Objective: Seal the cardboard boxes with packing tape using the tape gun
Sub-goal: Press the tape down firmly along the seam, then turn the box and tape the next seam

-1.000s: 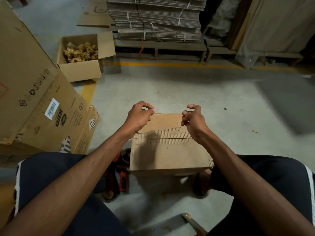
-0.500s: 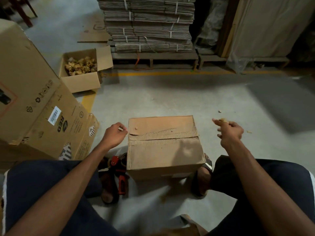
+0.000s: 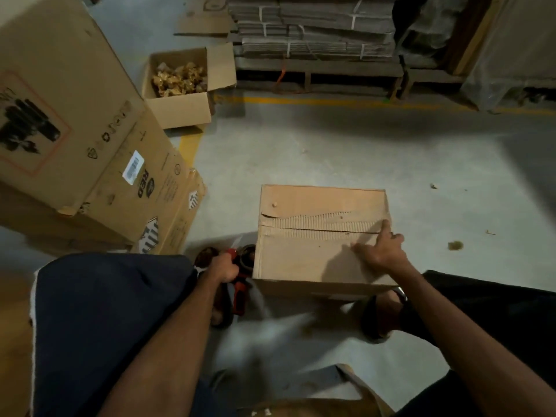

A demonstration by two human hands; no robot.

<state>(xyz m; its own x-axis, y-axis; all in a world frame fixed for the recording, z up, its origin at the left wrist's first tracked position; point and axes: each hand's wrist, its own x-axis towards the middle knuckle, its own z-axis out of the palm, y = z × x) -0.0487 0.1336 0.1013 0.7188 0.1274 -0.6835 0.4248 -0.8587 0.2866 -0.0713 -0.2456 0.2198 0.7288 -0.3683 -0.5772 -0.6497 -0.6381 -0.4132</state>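
Sitting on the concrete floor [image 3: 361,152] between a seated person's knees, a closed cardboard box [image 3: 319,251] is seen from above. Its long side runs left to right, and the seam between its two top flaps runs the same way, with the paper skin torn off along it. The right hand [image 3: 380,251] is laid on the near right of the lid, fingers spread and pressing flat. The left hand [image 3: 224,269] is curled around the red tape gun [image 3: 239,284], which lies on the floor touching the box's left side, its handle pointing toward the person. Half a second earlier, the left hand was at the box's upper left corner and the right hand was raised clear of the box. An open box of scraps [image 3: 180,91] is placed well behind.
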